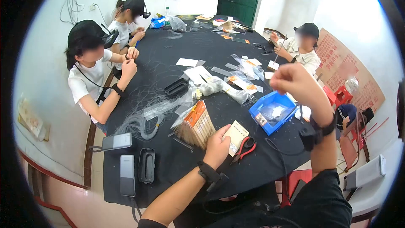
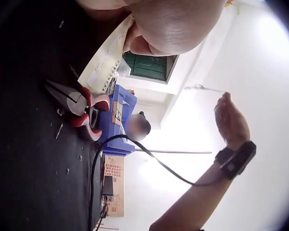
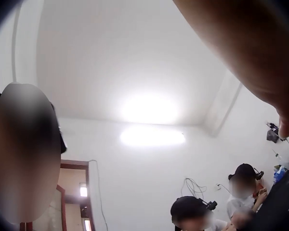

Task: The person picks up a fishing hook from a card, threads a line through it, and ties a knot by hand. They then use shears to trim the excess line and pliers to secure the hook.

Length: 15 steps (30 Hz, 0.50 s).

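Note:
My left hand (image 1: 217,147) holds a small cream card (image 1: 238,136) with dark printing, thumb over its near edge, close over the black table. Row of small dark marks shows across the card. Raised high on the right, my right hand (image 1: 298,80) has thumb and fingertips together; in the left wrist view it pinches a thin clear strand (image 2: 202,88) that trails from the fingertips. Red-handled pliers (image 1: 244,148) lie beside the card. Left of my left hand stands a fanned stack of orange-topped cards (image 1: 197,122) with fine strands along its side.
A blue bin (image 1: 273,112) holding plastic bags stands right of the pliers, and a black cable (image 1: 276,147) runs nearby. Clear line bundles (image 1: 147,126), power banks (image 1: 127,175), a black tray (image 1: 147,165) and plastic packets (image 1: 249,69) lie about. Several people sit around the table.

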Tool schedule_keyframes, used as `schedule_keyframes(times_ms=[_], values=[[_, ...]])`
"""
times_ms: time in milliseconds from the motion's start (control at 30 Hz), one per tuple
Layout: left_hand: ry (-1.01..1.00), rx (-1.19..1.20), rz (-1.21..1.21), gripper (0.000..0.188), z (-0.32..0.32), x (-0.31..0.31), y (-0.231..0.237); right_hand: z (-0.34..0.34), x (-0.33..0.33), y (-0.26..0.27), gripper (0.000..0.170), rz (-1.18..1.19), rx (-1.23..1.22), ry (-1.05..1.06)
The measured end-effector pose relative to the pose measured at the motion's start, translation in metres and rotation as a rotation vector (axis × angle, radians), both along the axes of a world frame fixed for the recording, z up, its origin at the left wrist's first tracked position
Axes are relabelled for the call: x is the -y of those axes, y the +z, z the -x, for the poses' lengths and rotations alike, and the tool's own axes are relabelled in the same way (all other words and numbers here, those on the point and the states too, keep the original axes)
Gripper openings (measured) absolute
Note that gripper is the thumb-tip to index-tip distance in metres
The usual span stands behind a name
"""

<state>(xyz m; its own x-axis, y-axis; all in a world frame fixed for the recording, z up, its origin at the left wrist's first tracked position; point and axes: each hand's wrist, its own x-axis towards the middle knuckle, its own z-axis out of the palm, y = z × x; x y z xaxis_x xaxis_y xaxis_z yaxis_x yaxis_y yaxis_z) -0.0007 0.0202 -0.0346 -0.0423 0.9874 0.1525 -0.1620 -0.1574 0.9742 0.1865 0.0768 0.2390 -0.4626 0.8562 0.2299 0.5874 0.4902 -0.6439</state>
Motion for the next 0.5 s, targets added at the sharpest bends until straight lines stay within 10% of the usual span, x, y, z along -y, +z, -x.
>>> schedule_keyframes(times_ms=[500], values=[[-0.055,0.033,0.097,0.044,0.003,0.003,0.013,-0.132,0.055,-0.117,0.017,0.429,-0.117,-0.183]])
